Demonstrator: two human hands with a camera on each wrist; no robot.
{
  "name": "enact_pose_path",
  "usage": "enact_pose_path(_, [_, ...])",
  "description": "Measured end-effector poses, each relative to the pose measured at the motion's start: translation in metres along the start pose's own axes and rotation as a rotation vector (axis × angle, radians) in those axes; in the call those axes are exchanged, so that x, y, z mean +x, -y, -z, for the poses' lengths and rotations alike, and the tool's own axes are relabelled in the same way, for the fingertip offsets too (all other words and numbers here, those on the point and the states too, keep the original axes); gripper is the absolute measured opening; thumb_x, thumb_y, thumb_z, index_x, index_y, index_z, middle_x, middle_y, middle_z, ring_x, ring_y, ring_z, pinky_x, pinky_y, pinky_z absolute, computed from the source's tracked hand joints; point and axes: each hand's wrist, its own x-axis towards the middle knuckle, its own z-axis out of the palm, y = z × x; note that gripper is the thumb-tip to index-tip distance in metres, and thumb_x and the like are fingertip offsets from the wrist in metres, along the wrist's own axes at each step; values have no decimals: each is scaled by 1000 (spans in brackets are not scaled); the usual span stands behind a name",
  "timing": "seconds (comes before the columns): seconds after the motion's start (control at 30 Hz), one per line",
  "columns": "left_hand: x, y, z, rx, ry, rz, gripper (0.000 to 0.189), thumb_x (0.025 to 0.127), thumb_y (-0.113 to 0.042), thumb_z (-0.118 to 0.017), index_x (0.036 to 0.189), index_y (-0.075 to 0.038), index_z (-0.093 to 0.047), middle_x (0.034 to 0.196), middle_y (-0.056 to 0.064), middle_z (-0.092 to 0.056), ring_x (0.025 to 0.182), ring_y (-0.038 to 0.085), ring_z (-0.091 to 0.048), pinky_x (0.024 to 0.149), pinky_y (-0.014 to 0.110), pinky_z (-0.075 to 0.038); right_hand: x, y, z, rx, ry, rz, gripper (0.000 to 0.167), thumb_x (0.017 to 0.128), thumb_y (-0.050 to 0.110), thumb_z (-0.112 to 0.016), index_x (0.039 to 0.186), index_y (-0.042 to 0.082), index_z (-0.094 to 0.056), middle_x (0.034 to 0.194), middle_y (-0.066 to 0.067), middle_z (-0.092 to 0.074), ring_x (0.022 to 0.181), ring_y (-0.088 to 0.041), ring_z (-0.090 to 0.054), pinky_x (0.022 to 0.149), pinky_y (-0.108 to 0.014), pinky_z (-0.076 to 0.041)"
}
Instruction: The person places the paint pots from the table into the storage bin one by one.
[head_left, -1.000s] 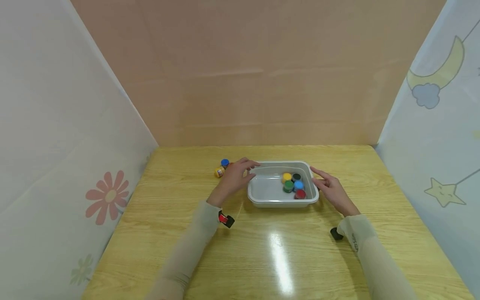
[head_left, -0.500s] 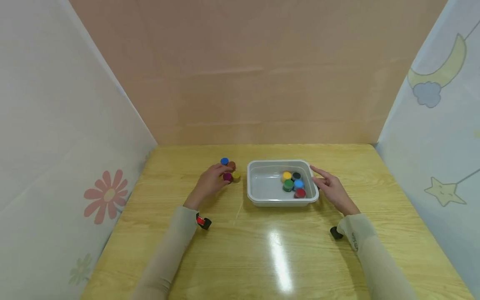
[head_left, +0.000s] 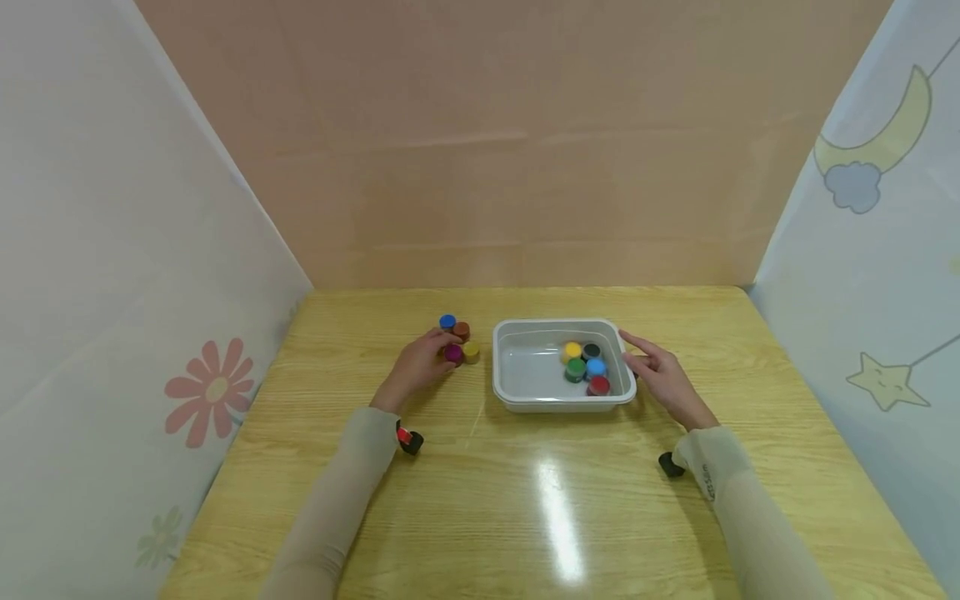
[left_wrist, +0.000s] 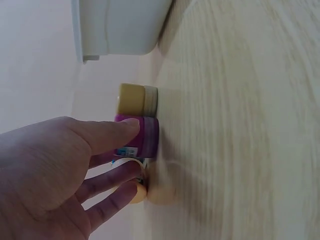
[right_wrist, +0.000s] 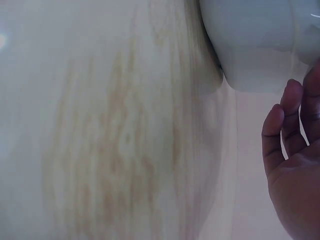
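Note:
My left hand (head_left: 422, 364) pinches a small paint pot with a purple lid (left_wrist: 135, 137), the thumb on its near side in the left wrist view. A pot with a mustard-yellow lid (left_wrist: 132, 100) stands right beside it. Just behind are pots with a blue lid (head_left: 447, 322) and a brown lid (head_left: 462, 331). Partly hidden behind the fingers in the left wrist view is an orange-yellow pot (left_wrist: 139, 194). My right hand (head_left: 663, 383) rests at the right rim of a white plastic tray (head_left: 525, 403), its index finger extended and its thumb at the edge.
In the tray's right half sit several pots, with yellow (head_left: 572, 351), black (head_left: 591, 351), green (head_left: 575, 370), light blue (head_left: 596, 368) and red (head_left: 598, 385) lids. A wooden table (head_left: 480, 517) carries everything, with a beige backdrop (head_left: 480, 167) behind it.
My left hand has moved left from the tray's left rim to the loose pots and taken hold of the purple-lidded one. The right hand has stayed at the tray's right rim.

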Motion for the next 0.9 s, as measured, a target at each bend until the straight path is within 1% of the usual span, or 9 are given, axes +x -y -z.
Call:
enact_pose_path(0.07, [-1,0,0,-6,7,-3,42,94,-16,-78,134,-12,-66,140,13,-62,126,34,-63,107,52,-51,0,0,0,0,1,-2,58,110,34,-51,163,17,-34,110,-28,-74,86,-3,-65,60,-29,-45])
enact_pose_path(0.23, [0,0,-2,-1,20,-9,43,95,-16,-77,136,-11,-64,138,13,-63,125,34,-64,108,51,-51,0,1,1,-17,0,-1,58,110,35,-51,163,18,-34,111,-27,-74,94,1,-67,77,-26,-53])
enact_pose_path(0.33, [2,1,-5,17,15,-14,42,95,-17,-77,135,-11,-64,135,13,-65,123,33,-65,107,51,-52,0,1,0,-13,-5,0,58,110,35,-51,163,18,-34,110,-27,-74,92,1,-67,73,-25,-52])
enact_pose_path(0.43, [3,1,-8,31,12,-11,41,96,-19,-76,134,-11,-65,134,13,-66,123,33,-65,107,51,-51,0,0,-1,-2,-8,5,58,110,34,-52,163,16,-34,107,-26,-75,87,-2,-66,65,-26,-48])
enact_pose_path(0.6, [5,1,-10,49,12,-16,39,96,-20,-75,132,-11,-65,135,13,-66,123,33,-65,107,50,-51,-1,0,-2,9,-7,4,59,110,34,-52,163,16,-34,99,-23,-76,86,-2,-67,65,-29,-48])
enact_pose_path(0.67, [5,1,-10,45,10,-20,37,96,-19,-76,131,-10,-65,135,13,-66,122,32,-65,107,50,-51,-1,0,-2,11,-8,0,59,110,34,-52,163,17,-34,97,-21,-76,85,-3,-66,62,-30,-47])
enact_pose_path(0.73, [5,0,-10,31,8,-16,37,96,-19,-76,130,-10,-65,134,13,-66,123,32,-65,107,49,-51,-1,0,-2,10,-9,-3,59,110,34,-52,163,17,-34,95,-20,-76,80,-6,-63,57,-31,-42])
enact_pose_path(0.8, [4,0,-9,6,3,-7,36,96,-18,-76,129,-10,-65,133,13,-66,123,32,-65,108,49,-51,-1,1,-1,7,-10,-4,59,110,35,-52,163,17,-34,96,-20,-76,80,-7,-62,56,-32,-40])
enact_pose_path(0.9, [2,-1,-7,-51,-9,11,33,96,-16,-75,128,-10,-66,132,13,-66,124,32,-64,108,48,-51,-1,1,-1,-1,-11,-5,59,110,35,-52,163,17,-34,98,-21,-76,81,-6,-63,60,-29,-45])
